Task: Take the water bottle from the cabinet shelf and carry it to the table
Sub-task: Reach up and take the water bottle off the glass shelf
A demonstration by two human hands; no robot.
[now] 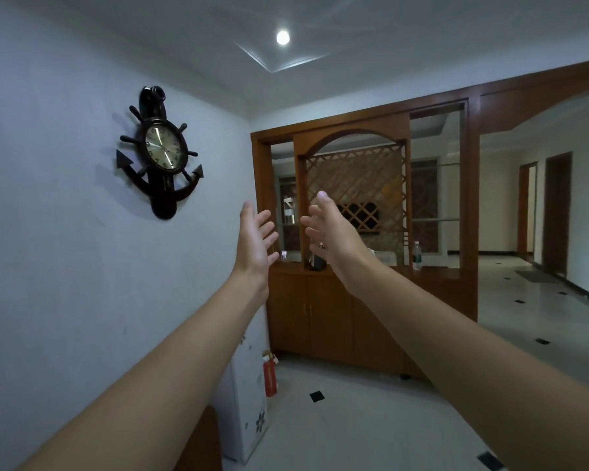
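Observation:
A clear water bottle with a green label stands upright on the right part of the wooden cabinet's shelf, across the room. Both my arms are stretched out in front of me at chest height. My left hand is raised with fingers spread and palm turned inward, holding nothing. My right hand faces it with fingers straight, also holding nothing. Both hands are far short of the bottle and to its left in the view. No table is in sight.
The tall wooden cabinet with lattice panel and lower doors fills the far wall. A dark object sits on its shelf. An anchor-shaped clock hangs on the left wall. A small white fridge stands low left. Tiled floor leads ahead and right.

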